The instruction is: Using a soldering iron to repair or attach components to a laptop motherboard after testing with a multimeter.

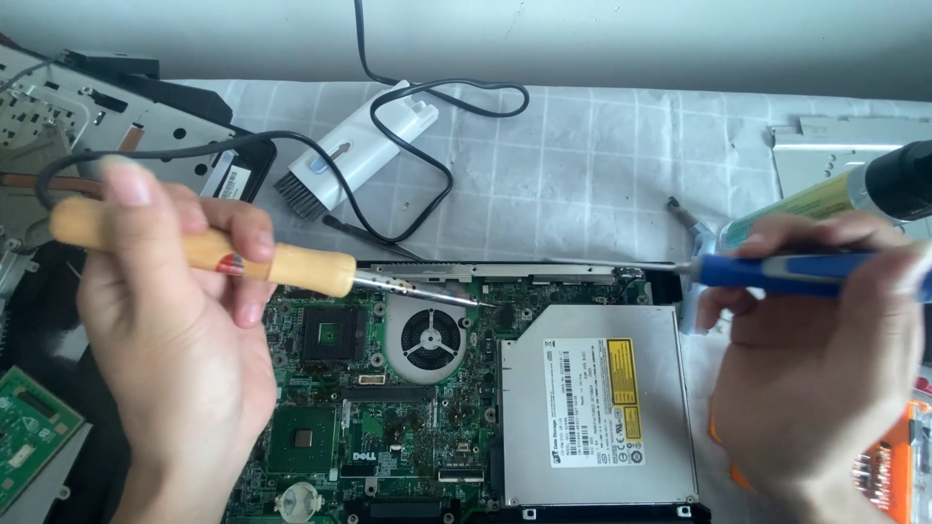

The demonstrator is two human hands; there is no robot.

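Left hand (170,330) grips wooden soldering iron (204,250), tip over board (388,408) near fan (428,339). Right hand (815,359) grips blue screwdriver (786,274).

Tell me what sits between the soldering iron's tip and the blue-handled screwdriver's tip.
Nothing visible. The wooden-handled soldering iron in the left hand and the blue-handled screwdriver in the right hand face each other over bare green circuit board.

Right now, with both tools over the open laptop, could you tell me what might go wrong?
The soldering iron in the left hand has its tip just above the board, beside the fan; a slip might scorch parts. Its black cord loops across the cloth and could snag. The screwdriver in the right hand might slip and scratch the board.
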